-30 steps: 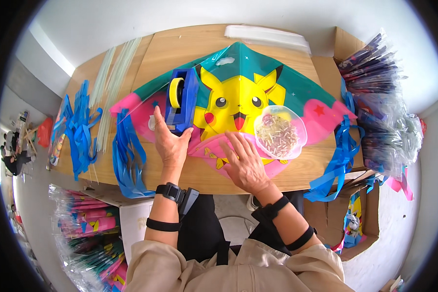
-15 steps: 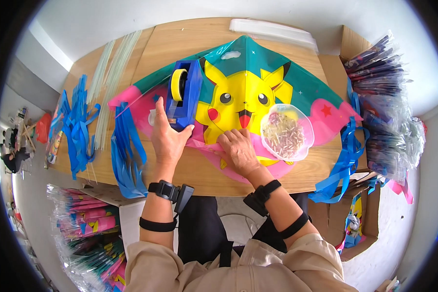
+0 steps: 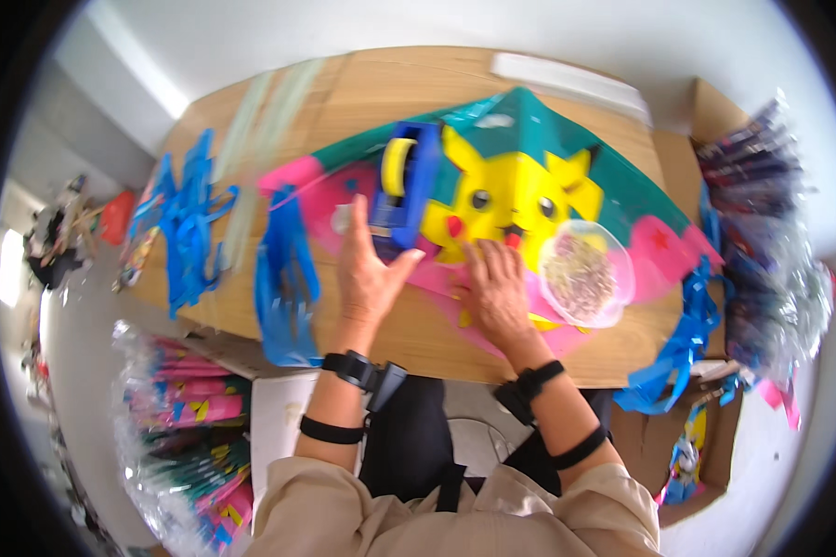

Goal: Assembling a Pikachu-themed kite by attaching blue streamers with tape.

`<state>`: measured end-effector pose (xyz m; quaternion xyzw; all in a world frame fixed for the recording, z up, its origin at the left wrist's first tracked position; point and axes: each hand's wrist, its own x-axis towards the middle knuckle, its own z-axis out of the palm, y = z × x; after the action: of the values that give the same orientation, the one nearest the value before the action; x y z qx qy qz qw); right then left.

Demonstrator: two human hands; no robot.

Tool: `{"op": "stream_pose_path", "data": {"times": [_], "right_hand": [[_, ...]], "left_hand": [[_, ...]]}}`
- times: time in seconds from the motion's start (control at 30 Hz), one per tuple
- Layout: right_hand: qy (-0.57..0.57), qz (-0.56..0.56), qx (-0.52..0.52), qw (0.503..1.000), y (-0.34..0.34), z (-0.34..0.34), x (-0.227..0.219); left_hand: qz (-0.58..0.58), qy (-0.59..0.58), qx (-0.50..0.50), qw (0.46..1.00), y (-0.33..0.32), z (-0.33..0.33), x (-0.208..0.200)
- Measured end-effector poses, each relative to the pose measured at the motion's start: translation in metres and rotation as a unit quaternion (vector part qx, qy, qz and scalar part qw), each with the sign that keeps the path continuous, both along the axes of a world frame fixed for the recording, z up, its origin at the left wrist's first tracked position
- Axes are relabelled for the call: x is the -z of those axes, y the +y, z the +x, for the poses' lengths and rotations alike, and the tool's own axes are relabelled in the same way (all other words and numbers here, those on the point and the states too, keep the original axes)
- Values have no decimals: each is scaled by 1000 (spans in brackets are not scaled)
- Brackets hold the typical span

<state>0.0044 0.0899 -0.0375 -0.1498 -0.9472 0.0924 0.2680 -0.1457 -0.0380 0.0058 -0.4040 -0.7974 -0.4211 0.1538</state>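
Observation:
A kite [image 3: 553, 139] of thin sheet, green and pink with a yellow cartoon figure, is spread over the table. On its left part stands a blue tape dispenser [image 3: 422, 176] holding a yellow-cored roll. My left hand [image 3: 370, 274] is at the dispenser's near end, thumb and fingers apart, with nothing in it. My right hand [image 3: 498, 295] rests palm down on the kite's lower middle, its fingers stretched forward over the figure. Just right of it, a clear plastic bowl [image 3: 622, 297] of small pale tube-like pieces sits on the kite. The picture is blurred by motion.
Blue ribbons [image 3: 286, 278] hang over the table's front left, more blue ribbons [image 3: 673, 357] at its front right. Thin pale rods [image 3: 283, 107] lie at the back left. Bagged packs [image 3: 762, 223] are stacked at right, others [image 3: 195, 418] below left. An open cardboard box [image 3: 715, 464] is below right.
The whole view has shifted, so the table and things on it appear farther right. My right hand's fingers look straighter on the kite. The left hand stays beside the tape dispenser.

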Motion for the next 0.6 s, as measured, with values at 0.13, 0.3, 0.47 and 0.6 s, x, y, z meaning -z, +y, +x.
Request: {"op": "stream_pose_path", "data": {"times": [0.13, 0.3, 0.47, 0.6], "right_hand": [[31, 0, -9, 999, -11, 10, -29], [42, -62, -89, 993, -50, 33, -42], [19, -146, -185, 972, -97, 27, -8], [43, -165, -179, 969, -114, 4, -1]], "left_hand": [[33, 14, -1, 999, -48, -9, 1], [124, -124, -135, 975, -143, -75, 17], [24, -32, -286, 958, -232, -152, 42], [61, -72, -357, 929, -281, -200, 63]]}}
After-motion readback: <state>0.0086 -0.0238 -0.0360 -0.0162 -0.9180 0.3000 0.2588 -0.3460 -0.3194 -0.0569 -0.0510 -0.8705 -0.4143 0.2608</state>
